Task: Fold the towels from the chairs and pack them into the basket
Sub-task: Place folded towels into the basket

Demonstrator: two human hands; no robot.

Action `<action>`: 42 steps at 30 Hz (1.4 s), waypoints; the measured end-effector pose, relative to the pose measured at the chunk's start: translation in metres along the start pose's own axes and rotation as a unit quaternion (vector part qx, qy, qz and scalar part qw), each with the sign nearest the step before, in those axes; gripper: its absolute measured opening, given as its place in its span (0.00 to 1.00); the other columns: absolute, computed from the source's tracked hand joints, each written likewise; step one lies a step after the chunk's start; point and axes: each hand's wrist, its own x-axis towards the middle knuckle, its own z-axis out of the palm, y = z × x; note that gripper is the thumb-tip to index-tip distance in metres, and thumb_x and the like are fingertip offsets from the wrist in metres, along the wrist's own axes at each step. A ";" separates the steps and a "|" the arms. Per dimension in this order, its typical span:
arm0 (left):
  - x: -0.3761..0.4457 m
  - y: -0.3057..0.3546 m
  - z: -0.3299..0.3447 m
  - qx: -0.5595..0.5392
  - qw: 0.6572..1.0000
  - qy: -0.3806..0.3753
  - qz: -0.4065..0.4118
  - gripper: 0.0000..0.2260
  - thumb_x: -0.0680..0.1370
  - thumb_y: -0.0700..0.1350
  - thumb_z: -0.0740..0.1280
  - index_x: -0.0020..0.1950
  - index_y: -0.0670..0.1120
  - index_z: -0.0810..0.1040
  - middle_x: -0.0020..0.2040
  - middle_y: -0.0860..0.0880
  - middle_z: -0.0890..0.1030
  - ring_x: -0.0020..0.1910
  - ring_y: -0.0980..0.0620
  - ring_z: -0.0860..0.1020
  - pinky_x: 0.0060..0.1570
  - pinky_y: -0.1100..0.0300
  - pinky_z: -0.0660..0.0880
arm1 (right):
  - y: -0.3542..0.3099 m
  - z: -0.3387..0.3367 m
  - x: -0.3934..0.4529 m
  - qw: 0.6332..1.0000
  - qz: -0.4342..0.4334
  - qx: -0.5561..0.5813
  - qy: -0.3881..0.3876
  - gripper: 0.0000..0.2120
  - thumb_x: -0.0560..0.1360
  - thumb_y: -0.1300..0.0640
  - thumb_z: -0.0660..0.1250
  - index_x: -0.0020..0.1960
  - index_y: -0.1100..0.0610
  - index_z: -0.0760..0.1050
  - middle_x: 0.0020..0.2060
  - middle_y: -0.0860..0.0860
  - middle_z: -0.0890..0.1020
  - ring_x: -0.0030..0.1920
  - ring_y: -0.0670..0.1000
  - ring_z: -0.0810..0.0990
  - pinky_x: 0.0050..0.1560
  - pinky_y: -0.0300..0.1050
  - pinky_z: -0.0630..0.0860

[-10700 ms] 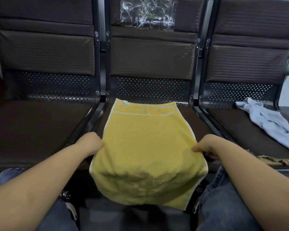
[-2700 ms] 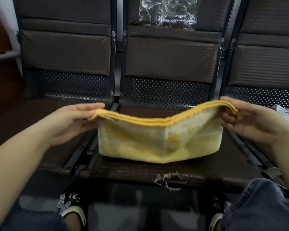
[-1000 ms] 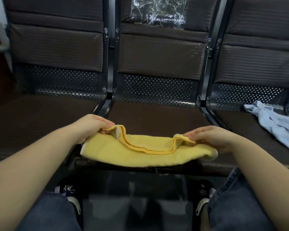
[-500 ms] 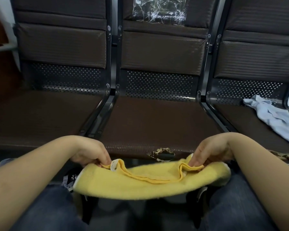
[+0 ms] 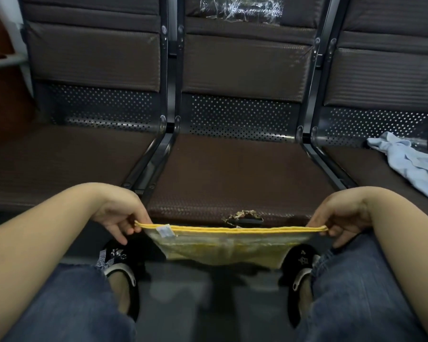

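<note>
Only one label shows: a small white tag (image 5: 167,232) sewn near the left end of the yellow towel (image 5: 223,250), its printing too small to read. Both hands hold that folded towel stretched between them, in the air in front of the middle chair (image 5: 232,174) and above the person's knees. The left hand (image 5: 119,213) has its grip closed in a pinch on the towel's left top corner, thumb and forefinger pressed on the doubled orange-edged hem, the other fingers curled below. The right hand (image 5: 341,215) pinches the right top corner the same way, fingertips tight on the hem. The top edge runs taut and nearly level from one hand to the other, and the rest of the towel hangs down from it between the two black shoes (image 5: 120,257).

A light blue cloth (image 5: 410,164) lies crumpled on the seat of the right chair, well apart from the hands. Crinkled clear plastic (image 5: 240,8) sits against the backrest of the middle chair. The front edge of that chair's seat has a torn patch (image 5: 242,215), just beyond the towel's hem.
</note>
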 end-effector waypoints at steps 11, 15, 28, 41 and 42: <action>0.012 0.019 -0.015 -0.333 0.935 0.089 0.085 0.07 0.79 0.38 0.62 0.46 0.39 0.80 0.34 0.43 0.83 0.29 0.51 0.82 0.28 0.62 0.80 | -0.011 -0.012 0.012 0.960 -0.074 0.247 0.106 0.09 0.78 0.65 0.60 0.51 0.64 0.78 0.32 0.57 0.82 0.26 0.51 0.82 0.25 0.46 0.80; 0.022 0.034 -0.013 -0.394 0.901 0.123 0.131 0.06 0.79 0.39 0.63 0.48 0.40 0.80 0.40 0.44 0.84 0.32 0.51 0.84 0.34 0.60 0.81 | -0.024 -0.013 0.020 0.928 -0.100 0.322 0.161 0.09 0.80 0.65 0.57 0.48 0.63 0.76 0.35 0.58 0.82 0.26 0.54 0.82 0.22 0.47 0.79; 0.063 0.065 -0.002 -0.162 0.926 0.246 0.236 0.31 0.79 0.46 0.66 0.78 0.50 0.56 0.71 0.48 0.70 0.66 0.48 0.72 0.63 0.56 0.69 | -0.064 -0.001 0.045 0.890 -0.196 0.298 0.285 0.17 0.79 0.59 0.61 0.68 0.56 0.71 0.55 0.54 0.78 0.51 0.53 0.78 0.59 0.52 0.73; 0.091 0.081 0.038 0.303 0.914 0.264 0.058 0.44 0.75 0.71 0.45 0.78 0.43 0.37 0.77 0.43 0.35 0.77 0.45 0.37 0.75 0.49 0.39 | -0.081 0.053 0.094 0.921 -0.018 -0.275 0.276 0.48 0.69 0.23 0.47 0.77 0.49 0.35 0.77 0.56 0.37 0.76 0.60 0.37 0.73 0.67 0.44; 0.092 0.083 0.038 0.304 0.913 0.265 0.055 0.44 0.75 0.72 0.46 0.78 0.43 0.37 0.77 0.43 0.35 0.77 0.45 0.37 0.74 0.49 0.39 | -0.082 0.050 0.095 0.920 -0.020 -0.278 0.274 0.48 0.69 0.23 0.47 0.77 0.49 0.35 0.77 0.55 0.37 0.76 0.60 0.37 0.73 0.66 0.44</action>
